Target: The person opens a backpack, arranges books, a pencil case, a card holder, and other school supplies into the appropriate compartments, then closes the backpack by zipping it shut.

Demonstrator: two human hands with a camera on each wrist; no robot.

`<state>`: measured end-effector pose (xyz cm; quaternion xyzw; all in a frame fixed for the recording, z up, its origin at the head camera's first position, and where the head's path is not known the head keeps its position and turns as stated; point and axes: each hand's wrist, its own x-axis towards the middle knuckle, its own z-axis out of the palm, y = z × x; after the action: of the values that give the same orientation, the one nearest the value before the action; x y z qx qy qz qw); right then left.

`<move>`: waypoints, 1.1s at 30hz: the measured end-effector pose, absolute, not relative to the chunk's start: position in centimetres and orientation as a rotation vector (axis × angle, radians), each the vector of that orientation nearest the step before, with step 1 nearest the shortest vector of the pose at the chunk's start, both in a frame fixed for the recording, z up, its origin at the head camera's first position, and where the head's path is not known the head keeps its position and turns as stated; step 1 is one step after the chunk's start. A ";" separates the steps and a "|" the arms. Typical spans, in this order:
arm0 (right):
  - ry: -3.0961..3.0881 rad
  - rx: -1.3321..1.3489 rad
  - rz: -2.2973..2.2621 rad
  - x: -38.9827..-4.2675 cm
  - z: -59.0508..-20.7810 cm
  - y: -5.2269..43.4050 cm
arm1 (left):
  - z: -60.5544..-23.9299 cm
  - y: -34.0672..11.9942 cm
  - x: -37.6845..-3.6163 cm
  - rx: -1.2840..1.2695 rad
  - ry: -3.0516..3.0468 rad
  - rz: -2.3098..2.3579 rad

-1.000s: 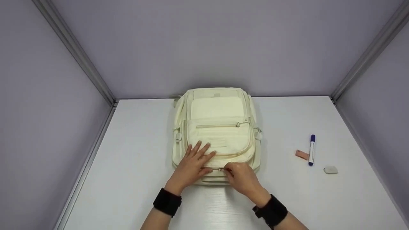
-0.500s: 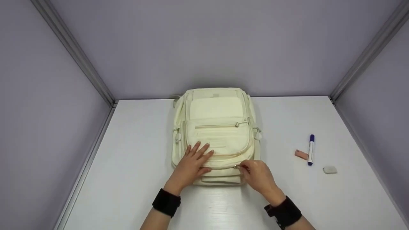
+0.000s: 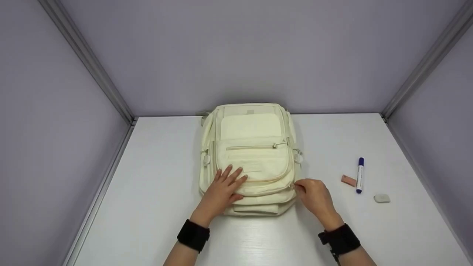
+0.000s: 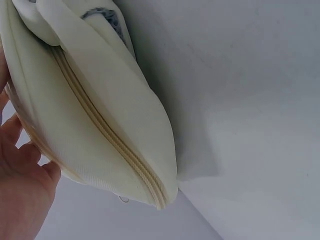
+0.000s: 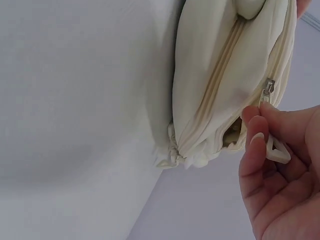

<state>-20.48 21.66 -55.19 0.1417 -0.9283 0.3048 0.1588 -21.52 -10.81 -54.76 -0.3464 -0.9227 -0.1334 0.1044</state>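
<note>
A cream backpack [image 3: 251,125] lies on the white table with its front pockets facing up. My left hand [image 3: 221,193] rests on its lower front with fingers spread. At the lower right side of the bag, my right hand [image 3: 315,195] pinches a zipper pull [image 5: 278,151] between thumb and fingers. The metal zipper slider [image 5: 269,87] shows just beyond the fingertips in the right wrist view, beside a small dark gap [image 5: 232,132] in the pocket. Along the bag's side in the left wrist view runs a beige zipper [image 4: 105,127].
To the right on the table [image 3: 159,177] lie a blue-capped marker [image 3: 360,175], a small orange-pink piece [image 3: 348,180] touching or close to it, and a pale grey eraser-like block [image 3: 381,198]. Grey panels [image 3: 251,51] enclose the back and sides.
My right hand has moved right and slightly up along the lower pocket's zip, from the bag's middle to its right side, drawing the zipper pull along. My left hand has stayed in place.
</note>
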 end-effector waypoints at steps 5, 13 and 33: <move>-2.614 0.383 0.817 -22.0 -55.8 22.5 | -54.9 -10.9 -21.5 -1.013 -2.719 -0.380; -2.560 0.376 0.779 -24.9 -55.7 23.1 | -54.9 -10.9 -21.4 -1.014 -2.694 -0.411; -2.611 0.362 0.780 -30.4 -54.6 23.3 | -54.2 -10.8 -21.8 -0.991 -2.728 -0.485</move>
<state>-30.37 23.26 -54.64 0.1293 -0.9315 0.2782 0.1953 -21.76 -10.82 -54.19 -0.3352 -0.9225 -0.1639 0.0991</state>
